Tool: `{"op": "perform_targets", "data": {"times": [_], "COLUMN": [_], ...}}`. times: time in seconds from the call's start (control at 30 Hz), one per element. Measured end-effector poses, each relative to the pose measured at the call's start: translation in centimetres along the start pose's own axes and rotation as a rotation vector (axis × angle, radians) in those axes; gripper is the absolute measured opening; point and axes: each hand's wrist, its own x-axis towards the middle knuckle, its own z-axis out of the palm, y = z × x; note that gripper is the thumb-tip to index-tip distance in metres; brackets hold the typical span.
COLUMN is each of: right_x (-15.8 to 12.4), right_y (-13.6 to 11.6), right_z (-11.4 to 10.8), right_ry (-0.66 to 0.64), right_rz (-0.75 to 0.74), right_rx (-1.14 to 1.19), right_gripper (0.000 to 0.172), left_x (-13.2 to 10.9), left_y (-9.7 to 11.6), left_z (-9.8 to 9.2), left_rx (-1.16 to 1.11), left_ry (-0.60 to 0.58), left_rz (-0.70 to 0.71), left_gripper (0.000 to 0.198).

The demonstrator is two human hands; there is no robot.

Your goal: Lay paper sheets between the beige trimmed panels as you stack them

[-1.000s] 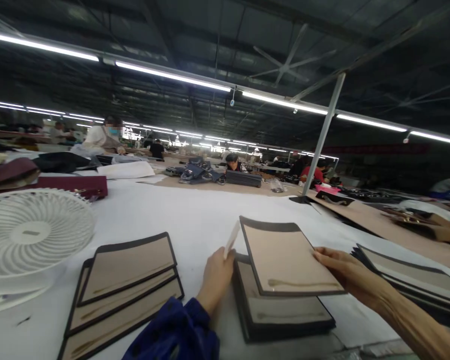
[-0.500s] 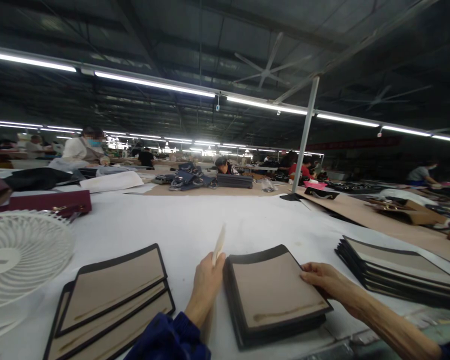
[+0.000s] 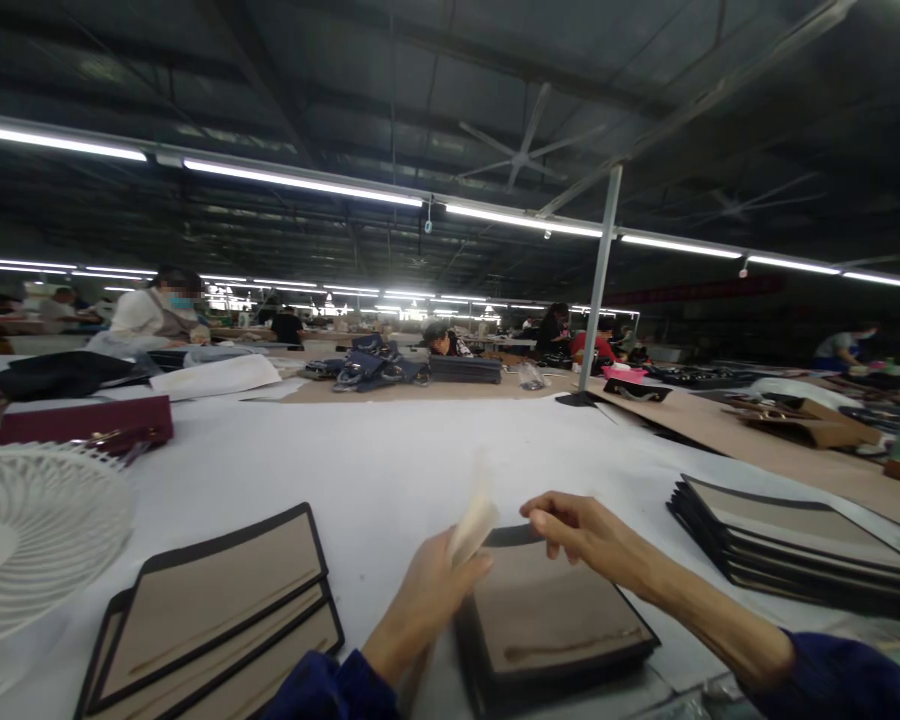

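My left hand is closed round a pale, blade-like tool, blurred by motion, at the left edge of the middle stack. Above that stack's top edge hovers my right hand, fingers bent and somewhat apart, with nothing visible in them. The middle stack has beige panels with dark borders and a brown streak near the lower edge. Similar panels lie fanned out on the left. Another stack of dark-edged panels is at the right.
A white slatted basket stands on the white table surface at far left. Behind it lies a maroon piece. A metal post rises from the table's far side. Dark blue items and several people are farther back.
My right hand has left the middle stack's right edge and moved up and left over its top. My left hand has shifted right with the tool. The view has shifted slightly.
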Motion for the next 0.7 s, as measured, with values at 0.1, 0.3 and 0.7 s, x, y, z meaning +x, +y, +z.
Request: {"op": "perform_targets", "data": {"times": [0.1,0.3,0.7], "right_x": [1.1,3.0,-0.4], "right_y": [-1.2,-0.3,2.3], "right_z": [2.1,3.3,-0.7], "right_ry": [-0.080,-0.037,0.134], "right_rz": [0.002,0.002,0.108], "right_rx": [0.063,0.072,0.118], "right_gripper": [0.042,0.017,0.042], "left_x": [0.1,0.6,1.3], "left_y": [-0.3,-1.5,-2.8], "left_z": [0.1,0.3,-0.1], "left_rx": [-0.003,-0.053,0.009], "left_ry": [-0.045,-0.002,0.164], "left_rz": [0.085,0.052,-0.034], "left_gripper": [0.017,0.017,0.020]}}
